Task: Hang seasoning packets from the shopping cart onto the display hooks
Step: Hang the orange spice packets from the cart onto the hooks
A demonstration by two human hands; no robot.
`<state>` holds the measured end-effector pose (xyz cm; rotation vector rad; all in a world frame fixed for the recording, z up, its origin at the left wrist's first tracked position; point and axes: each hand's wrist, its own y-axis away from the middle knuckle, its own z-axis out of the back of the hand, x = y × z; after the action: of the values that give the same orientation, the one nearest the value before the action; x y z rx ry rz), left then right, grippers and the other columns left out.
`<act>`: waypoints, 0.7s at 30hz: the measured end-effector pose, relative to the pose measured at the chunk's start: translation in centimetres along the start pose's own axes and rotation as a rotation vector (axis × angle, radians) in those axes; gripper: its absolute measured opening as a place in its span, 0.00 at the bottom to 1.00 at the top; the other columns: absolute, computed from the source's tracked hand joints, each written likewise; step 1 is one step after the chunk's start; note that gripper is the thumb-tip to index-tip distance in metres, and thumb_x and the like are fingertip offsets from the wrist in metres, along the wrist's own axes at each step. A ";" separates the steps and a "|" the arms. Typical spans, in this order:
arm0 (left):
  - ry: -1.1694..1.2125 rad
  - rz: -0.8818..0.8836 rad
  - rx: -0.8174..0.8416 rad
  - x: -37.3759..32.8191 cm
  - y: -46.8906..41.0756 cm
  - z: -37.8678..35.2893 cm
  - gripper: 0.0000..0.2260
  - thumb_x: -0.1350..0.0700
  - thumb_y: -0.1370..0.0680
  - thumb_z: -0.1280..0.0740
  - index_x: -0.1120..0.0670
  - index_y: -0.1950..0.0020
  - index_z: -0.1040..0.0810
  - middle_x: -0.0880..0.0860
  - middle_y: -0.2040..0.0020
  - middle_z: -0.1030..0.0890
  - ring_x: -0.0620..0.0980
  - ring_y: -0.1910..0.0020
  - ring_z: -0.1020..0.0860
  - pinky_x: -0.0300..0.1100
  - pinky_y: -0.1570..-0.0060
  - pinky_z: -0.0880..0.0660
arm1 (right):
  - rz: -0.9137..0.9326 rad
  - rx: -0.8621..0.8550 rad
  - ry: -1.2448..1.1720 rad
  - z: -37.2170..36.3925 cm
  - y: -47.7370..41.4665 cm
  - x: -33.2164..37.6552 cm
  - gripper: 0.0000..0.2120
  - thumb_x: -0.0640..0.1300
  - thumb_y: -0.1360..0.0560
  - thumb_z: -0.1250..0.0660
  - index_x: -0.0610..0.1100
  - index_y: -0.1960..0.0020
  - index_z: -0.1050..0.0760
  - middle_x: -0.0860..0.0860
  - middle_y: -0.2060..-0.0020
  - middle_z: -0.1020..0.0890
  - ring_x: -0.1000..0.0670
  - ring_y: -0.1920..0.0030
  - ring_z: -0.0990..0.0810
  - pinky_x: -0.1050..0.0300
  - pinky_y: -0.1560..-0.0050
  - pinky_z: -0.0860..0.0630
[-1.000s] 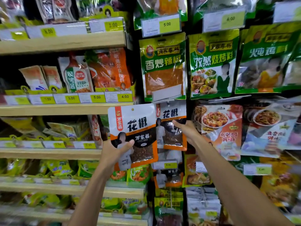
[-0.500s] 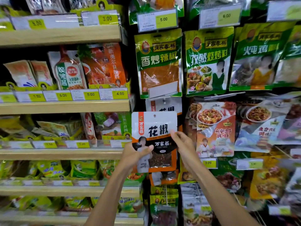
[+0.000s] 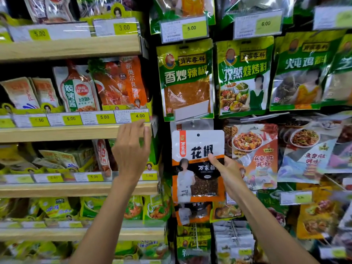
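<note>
A white and orange seasoning packet (image 3: 198,164) sits at the centre of the frame, upright against the dark display wall, its small punched hole near the top edge. The right hand (image 3: 227,173) holds it by the right side, thumb laid across the front just under the large black characters; the other fingers are hidden behind the packet. Just above it, a bare tag holder (image 3: 192,111) and the top of another white packet (image 3: 192,124) show, but the hook itself is hard to make out, so whether the held packet is on it cannot be told. Below, a matching packet (image 3: 192,212) is half covered by the held one.

The left hand (image 3: 133,149) is left of centre, fingers loosely spread and holding nothing, fingertips at the edge of a wooden shelf (image 3: 66,133) below a yellow price tag (image 3: 140,116). Both forearms run off the bottom edge. Green packets (image 3: 185,79) hang in the upper right; those at the far right are blurred and cut off.
</note>
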<state>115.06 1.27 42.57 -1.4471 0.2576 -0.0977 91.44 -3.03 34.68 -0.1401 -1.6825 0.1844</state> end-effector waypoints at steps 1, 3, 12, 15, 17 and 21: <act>-0.064 -0.071 0.011 0.7 -0.4 -0.5 0.09 0.58 0.21 0.37 0.62 0.47 0.21 0.57 0.55 0.18 0.55 0.55 0.21 0.38 0.59 0.29 | 0.000 0.003 -0.001 -0.1 -0.3 0.1 0.19 0.58 0.32 0.29 0.42 0.53 0.20 0.50 0.57 0.14 0.54 0.55 0.16 0.58 0.51 0.23; -0.153 -0.150 0.048 2.1 -0.6 -1.6 0.11 0.59 0.20 0.38 0.64 0.45 0.21 0.61 0.51 0.19 0.60 0.50 0.21 0.47 0.49 0.26 | -0.003 0.010 -0.002 -0.4 -0.9 0.4 0.18 0.56 0.30 0.29 0.42 0.53 0.20 0.50 0.57 0.14 0.54 0.54 0.16 0.58 0.51 0.23; -0.164 -0.184 -0.009 5.2 1.4 -4.4 0.11 0.59 0.19 0.42 0.62 0.44 0.24 0.63 0.46 0.23 0.58 0.44 0.29 0.50 0.39 0.34 | 0.005 -0.021 0.011 -1.7 -2.8 1.2 0.15 0.51 0.26 0.31 0.38 0.52 0.20 0.49 0.57 0.15 0.53 0.54 0.16 0.59 0.52 0.23; -0.157 -0.189 -0.030 5.5 1.5 -5.0 0.11 0.58 0.19 0.43 0.61 0.43 0.25 0.62 0.45 0.23 0.57 0.44 0.29 0.50 0.39 0.35 | 0.012 -0.038 0.016 -1.7 -3.0 1.1 0.18 0.51 0.26 0.31 0.35 0.50 0.21 0.46 0.55 0.15 0.51 0.53 0.17 0.57 0.50 0.23; -0.155 -0.182 -0.041 5.7 1.5 -5.1 0.11 0.58 0.18 0.44 0.61 0.44 0.25 0.62 0.45 0.23 0.58 0.44 0.29 0.50 0.40 0.34 | 0.013 -0.051 0.022 -1.6 -3.1 1.0 0.17 0.51 0.25 0.31 0.36 0.50 0.21 0.47 0.55 0.15 0.51 0.53 0.17 0.58 0.51 0.22; -0.155 -0.174 -0.051 5.6 1.6 -5.4 0.10 0.58 0.19 0.44 0.60 0.44 0.26 0.62 0.45 0.24 0.58 0.45 0.30 0.51 0.41 0.34 | 0.000 -0.091 0.051 -1.5 -3.6 1.0 0.14 0.50 0.26 0.30 0.37 0.53 0.20 0.47 0.56 0.15 0.49 0.53 0.17 0.53 0.49 0.22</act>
<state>119.07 -5.01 39.85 -1.5179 0.0071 -0.1202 92.89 -6.31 36.56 -0.2112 -1.6410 0.1038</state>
